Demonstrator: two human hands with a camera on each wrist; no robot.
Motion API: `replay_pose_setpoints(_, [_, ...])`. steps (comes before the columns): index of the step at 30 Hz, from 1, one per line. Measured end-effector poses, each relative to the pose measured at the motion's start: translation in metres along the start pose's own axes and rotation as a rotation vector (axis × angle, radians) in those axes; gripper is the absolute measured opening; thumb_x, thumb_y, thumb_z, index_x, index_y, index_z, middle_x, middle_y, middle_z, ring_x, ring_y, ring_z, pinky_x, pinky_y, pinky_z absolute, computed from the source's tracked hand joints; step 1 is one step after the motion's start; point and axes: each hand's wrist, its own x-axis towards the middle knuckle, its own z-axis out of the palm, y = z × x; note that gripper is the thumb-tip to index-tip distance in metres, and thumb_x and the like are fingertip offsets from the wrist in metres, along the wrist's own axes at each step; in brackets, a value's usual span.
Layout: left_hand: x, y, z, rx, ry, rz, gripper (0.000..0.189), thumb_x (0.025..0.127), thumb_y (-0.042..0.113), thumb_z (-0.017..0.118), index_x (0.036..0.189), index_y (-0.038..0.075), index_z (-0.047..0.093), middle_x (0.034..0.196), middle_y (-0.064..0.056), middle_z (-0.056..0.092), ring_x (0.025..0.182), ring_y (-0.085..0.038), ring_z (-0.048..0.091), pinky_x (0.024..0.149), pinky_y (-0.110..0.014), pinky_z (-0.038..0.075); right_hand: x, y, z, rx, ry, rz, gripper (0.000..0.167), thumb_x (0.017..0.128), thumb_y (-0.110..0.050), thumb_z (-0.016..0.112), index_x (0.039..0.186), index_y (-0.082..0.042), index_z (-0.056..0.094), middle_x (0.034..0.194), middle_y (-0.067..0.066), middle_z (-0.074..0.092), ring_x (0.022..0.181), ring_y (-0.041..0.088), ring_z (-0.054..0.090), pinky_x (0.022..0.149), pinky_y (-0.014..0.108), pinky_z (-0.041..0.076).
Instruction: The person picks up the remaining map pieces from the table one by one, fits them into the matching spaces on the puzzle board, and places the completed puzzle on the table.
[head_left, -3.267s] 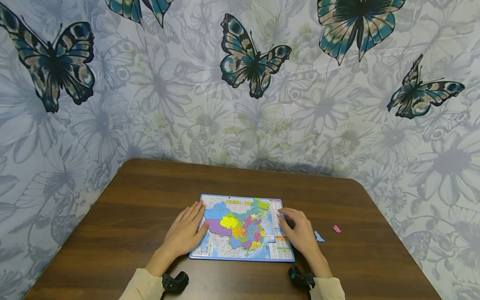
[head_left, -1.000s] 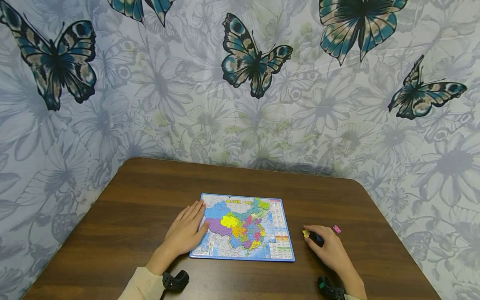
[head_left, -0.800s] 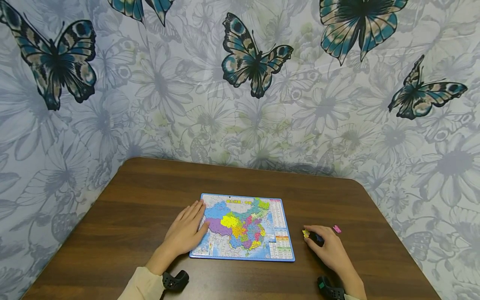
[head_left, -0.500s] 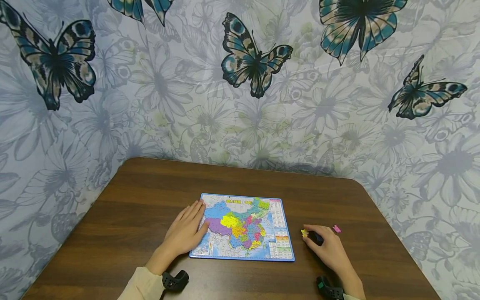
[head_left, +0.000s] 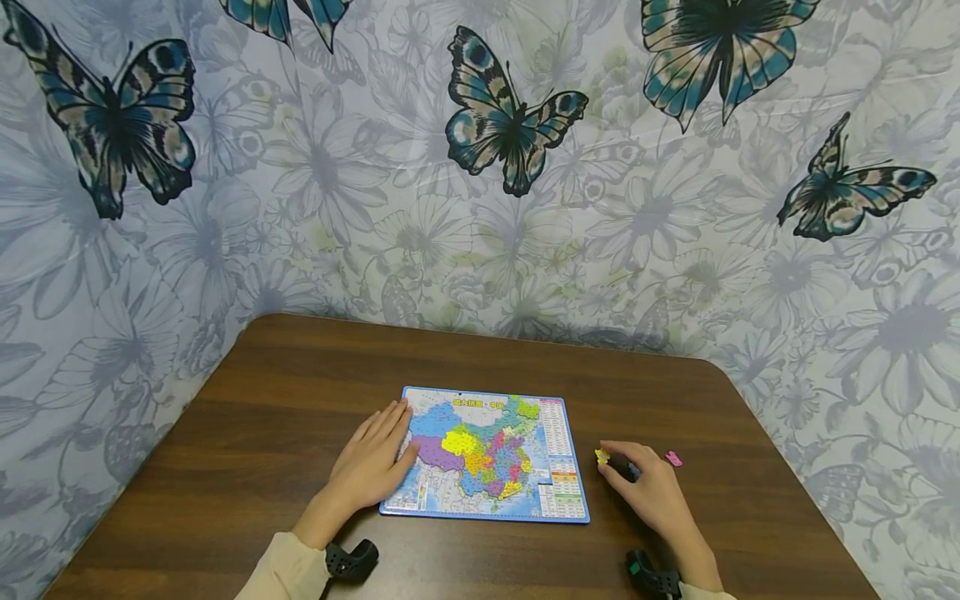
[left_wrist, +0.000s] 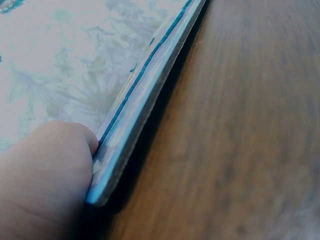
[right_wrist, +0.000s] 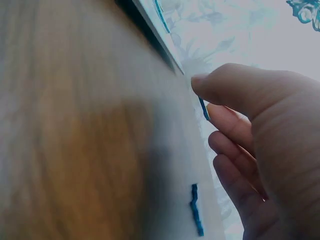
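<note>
A map puzzle board (head_left: 480,510) with a blue rim and coloured map pieces lies on the table. My left hand (head_left: 375,462) rests on its left edge, fingers extended together and thumb apart; in the left wrist view the thumb (left_wrist: 50,165) is at the board's near corner. Right of the board, my right hand (head_left: 648,487) pinches a small yellow puzzle piece (head_left: 602,457) between thumb and fingers. The right wrist view shows this held piece (right_wrist: 204,108) edge-on as a thin dark strip. The other right fingers are curled loosely.
A pink puzzle piece (head_left: 674,458) lies on the brown wooden table (head_left: 330,358) just beyond the right hand. The right wrist view shows a loose piece (right_wrist: 196,210) edge-on on the tabletop. Behind the table hangs a flowered backdrop (head_left: 322,217) with butterflies.
My right hand moved from the board's right edge out to the right, took the yellow piece, and now drifts back left with it. The blue piece is now hidden. My left hand stayed.
</note>
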Motion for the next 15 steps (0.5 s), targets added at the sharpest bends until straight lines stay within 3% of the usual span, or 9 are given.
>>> replay_pose_setpoints(6, [0.001, 0.001, -0.001, -0.002, -0.014, -0.005, 0.07, 0.105, 0.043, 0.051, 0.158, -0.001, 0.036, 0.168, -0.016, 0.03, 0.156, -0.035, 0.027, 0.128, -0.053, 0.019, 0.008, -0.004, 0.0, 0.005, 0.01, 0.0, 0.036, 0.083, -0.01, 0.086, 0.118, -0.009, 0.077, 0.115, 0.004, 0.077, 0.106, 0.029, 0.07, 0.085, 0.05, 0.059])
replay_pose_setpoints(15, [0.0, 0.001, -0.001, -0.005, -0.009, -0.004, 0.069, 0.105, 0.043, 0.051, 0.158, -0.001, 0.037, 0.168, -0.016, 0.03, 0.156, -0.035, 0.028, 0.127, -0.054, 0.02, 0.018, -0.013, 0.006, 0.055, 0.009, 0.011, 0.035, 0.084, -0.011, 0.085, 0.117, -0.009, 0.077, 0.116, 0.004, 0.077, 0.109, 0.029, 0.07, 0.089, 0.054, 0.058])
